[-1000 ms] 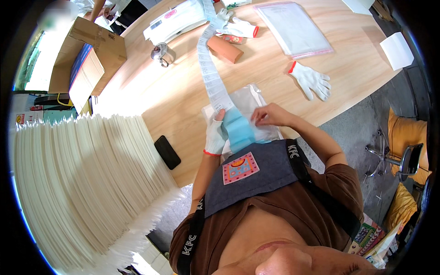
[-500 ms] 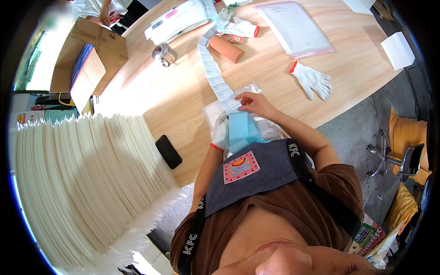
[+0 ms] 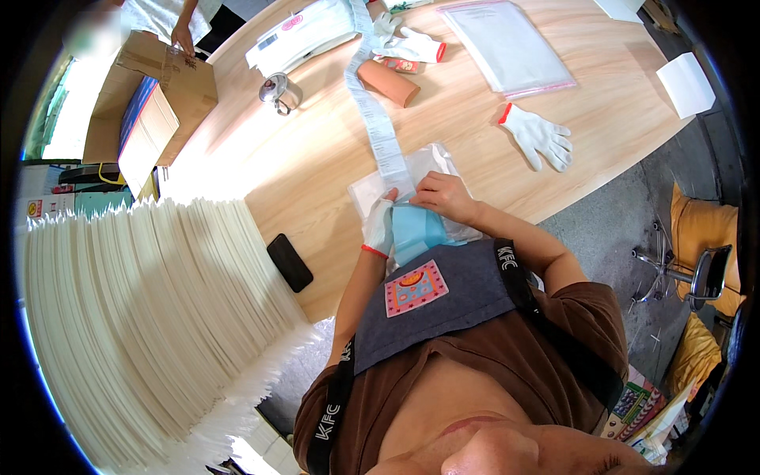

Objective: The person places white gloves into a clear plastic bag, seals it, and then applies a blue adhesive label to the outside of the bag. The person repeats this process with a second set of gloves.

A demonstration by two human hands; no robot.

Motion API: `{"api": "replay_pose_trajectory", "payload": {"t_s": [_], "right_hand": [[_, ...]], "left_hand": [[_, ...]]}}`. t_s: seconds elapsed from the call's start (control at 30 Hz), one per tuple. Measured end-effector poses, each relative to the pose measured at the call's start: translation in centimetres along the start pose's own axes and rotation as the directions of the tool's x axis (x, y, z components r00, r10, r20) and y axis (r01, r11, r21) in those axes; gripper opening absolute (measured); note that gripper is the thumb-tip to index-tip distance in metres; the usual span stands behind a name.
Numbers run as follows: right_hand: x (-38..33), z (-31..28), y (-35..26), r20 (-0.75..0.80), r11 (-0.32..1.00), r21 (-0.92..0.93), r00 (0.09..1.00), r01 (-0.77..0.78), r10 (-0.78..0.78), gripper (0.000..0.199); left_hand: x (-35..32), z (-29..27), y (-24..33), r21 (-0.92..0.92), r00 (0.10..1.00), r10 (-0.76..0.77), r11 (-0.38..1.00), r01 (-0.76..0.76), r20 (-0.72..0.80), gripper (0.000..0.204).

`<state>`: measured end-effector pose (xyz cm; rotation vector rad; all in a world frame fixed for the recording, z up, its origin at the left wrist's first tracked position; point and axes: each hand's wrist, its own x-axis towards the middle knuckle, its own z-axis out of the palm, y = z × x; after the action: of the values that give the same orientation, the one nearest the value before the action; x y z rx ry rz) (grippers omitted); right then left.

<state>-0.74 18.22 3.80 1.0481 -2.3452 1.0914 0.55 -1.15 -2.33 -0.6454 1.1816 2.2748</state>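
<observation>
A long strip of white printed labels (image 3: 385,146) runs from the far side of the table to my hands. Its pale blue backing (image 3: 416,231) hangs folded in front of my apron. My left hand (image 3: 379,225), in a white glove with bare fingertips, grips the strip's left edge, thumb on top. Fingers pinched together, my bare right hand (image 3: 445,195) is closed at the strip's right edge where the blue backing begins. Whether a label is between those fingers is hidden. Beneath both hands lie clear plastic bags (image 3: 440,159).
A tall stack of white sheets or bags (image 3: 150,317) rises at left, beside a black phone (image 3: 290,263). Farther off are a lidded cup (image 3: 279,93), a brown roll (image 3: 388,84), white gloves (image 3: 538,138), a plastic-bag pile (image 3: 511,47) and a cardboard box (image 3: 186,87). Another person stands behind the box.
My right hand has come down slightly toward me, closer to my left. My left thumb now shows on top of the strip. The other person's hand has shifted near the box.
</observation>
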Motion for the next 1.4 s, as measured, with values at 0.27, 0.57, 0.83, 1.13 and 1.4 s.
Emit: {"api": "replay_pose_trajectory", "payload": {"t_s": [0.27,0.57,0.83,1.13,1.4], "right_hand": [[1.2,-2.7,4.1,0.394,0.292,0.597,0.59,-0.747,0.705,0.013],[0.7,-0.9,10.1,0.291,0.531,0.224,0.576,-0.817,0.764,0.017],[1.1,-0.7,8.2,0.144,0.673,0.078,0.676,-0.736,0.722,0.013],[0.6,-0.7,6.4,-0.282,0.912,-0.147,0.9,-0.382,0.332,0.015],[0.5,-1.4,5.8,0.091,0.532,0.475,0.64,-0.701,0.763,0.055]], "left_hand": [[-1.6,2.1,0.9,-0.096,0.998,-0.007,0.995,0.012,0.059,0.022],[-1.1,1.3,0.8,-0.234,0.989,-0.067,0.967,0.097,0.134,0.021],[-0.2,0.3,0.3,-0.198,0.993,-0.06,0.977,0.08,0.104,0.02],[-0.1,0.0,0.0,-0.233,0.989,-0.053,0.969,0.085,0.138,0.019],[0.1,-0.2,-0.1,-0.237,0.988,-0.057,0.967,0.09,0.142,0.021]]}}
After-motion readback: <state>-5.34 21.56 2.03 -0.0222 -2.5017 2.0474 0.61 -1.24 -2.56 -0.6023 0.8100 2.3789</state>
